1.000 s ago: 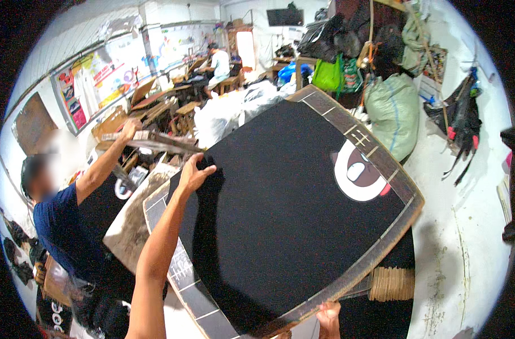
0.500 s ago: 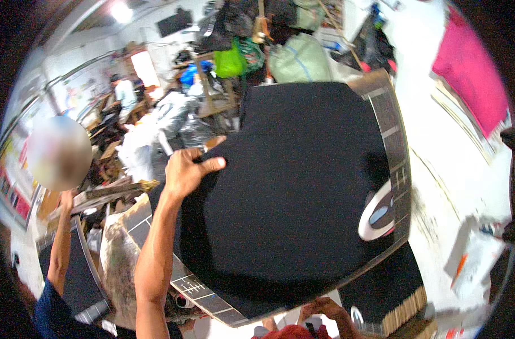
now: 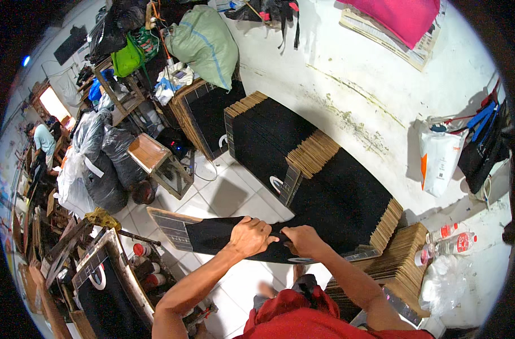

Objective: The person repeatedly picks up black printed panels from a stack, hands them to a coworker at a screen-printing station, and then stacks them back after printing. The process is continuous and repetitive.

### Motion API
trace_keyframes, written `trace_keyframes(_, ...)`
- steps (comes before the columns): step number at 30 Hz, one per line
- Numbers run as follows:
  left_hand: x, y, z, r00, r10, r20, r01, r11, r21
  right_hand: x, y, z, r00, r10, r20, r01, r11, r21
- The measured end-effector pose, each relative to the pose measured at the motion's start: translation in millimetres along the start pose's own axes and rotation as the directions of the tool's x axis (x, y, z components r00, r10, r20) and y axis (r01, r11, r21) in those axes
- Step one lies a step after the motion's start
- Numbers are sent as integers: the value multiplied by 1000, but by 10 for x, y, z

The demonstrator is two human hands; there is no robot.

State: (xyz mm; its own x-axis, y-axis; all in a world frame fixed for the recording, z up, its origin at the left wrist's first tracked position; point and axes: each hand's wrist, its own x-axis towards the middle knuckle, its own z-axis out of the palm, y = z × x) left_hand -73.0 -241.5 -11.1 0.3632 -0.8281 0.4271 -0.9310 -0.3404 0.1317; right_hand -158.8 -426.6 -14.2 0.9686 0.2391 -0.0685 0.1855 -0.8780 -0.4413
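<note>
In front of my red shirt, a thin board [image 3: 175, 230] with a dark, white-lined border is seen nearly edge-on. Black cloth [image 3: 208, 233] covers its middle. My left hand [image 3: 251, 236] is closed on the cloth at the board's near edge, knuckles up. Close beside it on the right, my right hand [image 3: 304, 242] pinches the same black cloth, a small gap between the two hands. The fingertips of both are partly hidden in the dark fabric. Just beyond, stacked boards with black cloth [image 3: 348, 189] lie in overlapping piles with brown layered edges.
Another person's arm [image 3: 42, 291] reaches in at the left, beside a frame holding a black cloth panel [image 3: 108, 302]. A small wooden stool [image 3: 161, 164] and stuffed plastic bags [image 3: 108, 164] stand farther off. Plastic bottles [image 3: 455, 243] lie right of a brown board stack [image 3: 401, 257].
The cloth-covered board, held up large before me, has come down and tilted nearly edge-on. My left hand moved lower and rightward along it. My right hand now shows on the cloth; the view has shifted.
</note>
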Motion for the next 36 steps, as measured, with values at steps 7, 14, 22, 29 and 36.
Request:
trace_keyframes(7,-131,31,490,975,-221,-13,221,975,7,104,638,803,991,19,135,-34,994,104)
trace_keyframes(14,-1212,283,1195,562,-827,-26,823,562,-85,36,1791,1479,993,-11,119,19,998,-66)
trace_keyframes(22,-3139,2020,2156,-181,-821,542,968,-50,247,-37,3159,1766,933,332,138,-336,942,2)
trace_keyframes(29,-3330,2821,2522,-377,-669,640,925,-244,291,-2,4087,2091,826,546,140,-530,837,-136)
trace_keyframes(36,-2529,2184,2511,-262,-831,491,957,-291,19,123,4704,2462,793,607,51,-578,777,-249)
